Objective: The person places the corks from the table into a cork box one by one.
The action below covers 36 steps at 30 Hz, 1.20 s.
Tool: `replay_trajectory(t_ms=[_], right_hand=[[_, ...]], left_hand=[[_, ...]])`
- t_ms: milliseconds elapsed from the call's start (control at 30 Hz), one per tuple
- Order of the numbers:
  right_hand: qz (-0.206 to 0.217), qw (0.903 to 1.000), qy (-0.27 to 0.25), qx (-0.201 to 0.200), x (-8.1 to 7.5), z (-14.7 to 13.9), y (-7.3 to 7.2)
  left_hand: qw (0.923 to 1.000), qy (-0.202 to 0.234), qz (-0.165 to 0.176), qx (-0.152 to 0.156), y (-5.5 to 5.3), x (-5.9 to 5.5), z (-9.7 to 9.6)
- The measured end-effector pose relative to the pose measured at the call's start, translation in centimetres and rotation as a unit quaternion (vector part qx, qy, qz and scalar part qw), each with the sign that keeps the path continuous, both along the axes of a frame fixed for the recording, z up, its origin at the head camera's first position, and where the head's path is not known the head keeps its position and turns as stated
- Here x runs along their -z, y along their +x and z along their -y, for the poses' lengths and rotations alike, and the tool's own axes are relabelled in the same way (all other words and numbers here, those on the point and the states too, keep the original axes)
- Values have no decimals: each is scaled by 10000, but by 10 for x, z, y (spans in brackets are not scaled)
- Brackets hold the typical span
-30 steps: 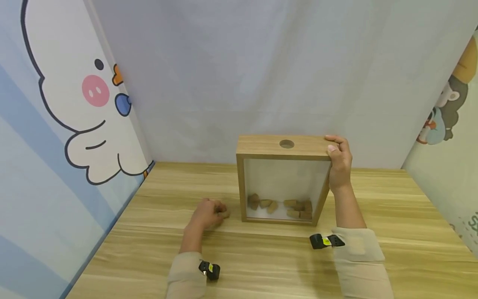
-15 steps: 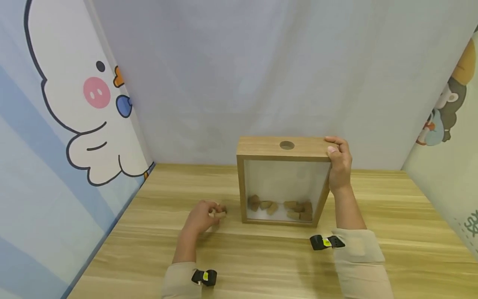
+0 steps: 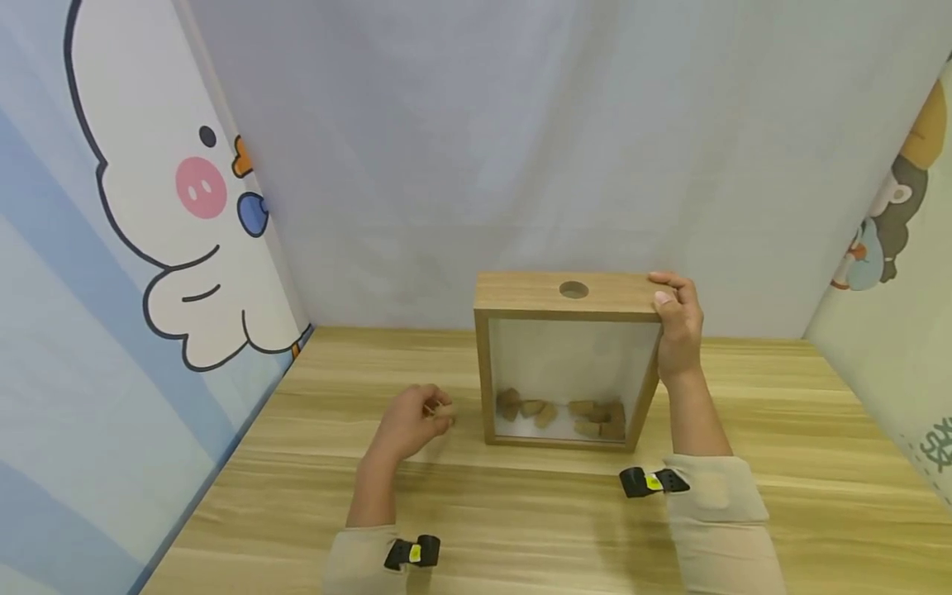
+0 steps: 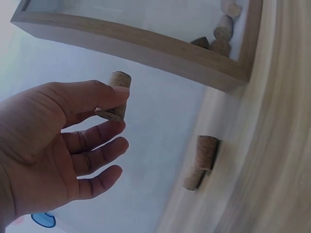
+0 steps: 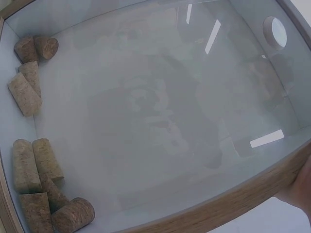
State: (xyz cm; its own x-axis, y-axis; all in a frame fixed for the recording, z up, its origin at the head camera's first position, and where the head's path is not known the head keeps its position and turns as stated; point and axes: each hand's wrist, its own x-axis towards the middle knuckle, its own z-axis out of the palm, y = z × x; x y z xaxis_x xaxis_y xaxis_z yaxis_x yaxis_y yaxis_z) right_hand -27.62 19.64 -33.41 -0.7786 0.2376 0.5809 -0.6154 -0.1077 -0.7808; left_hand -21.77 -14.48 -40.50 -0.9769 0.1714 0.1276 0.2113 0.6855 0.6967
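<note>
In the left wrist view my left hand point(image 4: 53, 126) pinches a brown cork stopper point(image 4: 121, 80) between thumb and index finger; the other fingers are loosely bent. The head view has this hand just above the table, left of a shallow upright wooden box point(image 3: 521, 291). The box has a clear front and a round hole point(image 3: 573, 289) in its top. My right hand point(image 3: 678, 330) grips its upper right corner, thumb in front. Several corks point(image 5: 36, 160) lie along the bottom inside, in two groups. The right fingers are mostly hidden in the right wrist view.
Two more corks point(image 4: 206, 153) lie on the wooden table point(image 3: 521, 521), beside the box's left side, touching or nearly so. A pale curtain point(image 3: 446, 165) hangs behind the table. Printed cartoon panels point(image 3: 141, 215) stand at both sides.
My left hand first drew slightly left, away from the box, then rose a little and turned, with the cork in its fingers. The right hand and the box have stayed in place.
</note>
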Motion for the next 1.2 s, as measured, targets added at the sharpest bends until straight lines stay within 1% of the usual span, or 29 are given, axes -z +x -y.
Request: replay_trajectory(t_ms=[233, 400, 500, 600, 667, 733, 867, 1000, 1100, 1200], right_hand=[[-4, 10000, 7, -21, 0, -1, -1], [35, 10000, 34, -2, 0, -1, 0], [64, 10000, 60, 2, 0, -1, 0], [48, 10000, 39, -10, 1, 0, 0], [41, 10000, 6, -38, 1, 1, 0], [35, 10000, -5, -52, 0, 2, -1], [26, 10000, 21, -27, -2, 2, -1], [32, 10000, 5, -17, -3, 1, -1], [58, 10000, 2, -37, -2, 0, 0], [72, 10000, -9, -50, -2, 0, 2]], left_hand=[[9989, 192, -405, 105, 5, -14, -7], [9960, 597, -644, 149, 7, -23, -11], [9923, 1005, -712, 132, 8, -28, -14], [9849, 1637, -562, 62, 11, -33, -18], [9781, 2044, -390, -10, 12, -35, -21], [9714, 2362, -208, -142, 13, -38, -24], [9591, 2813, -53, -296, 14, -45, -32], [9470, 3203, 33, -260, 16, -55, -40], [9445, 3274, 34, -267, 19, -64, -45], [9443, 3278, -38, -280, 20, -74, -50]])
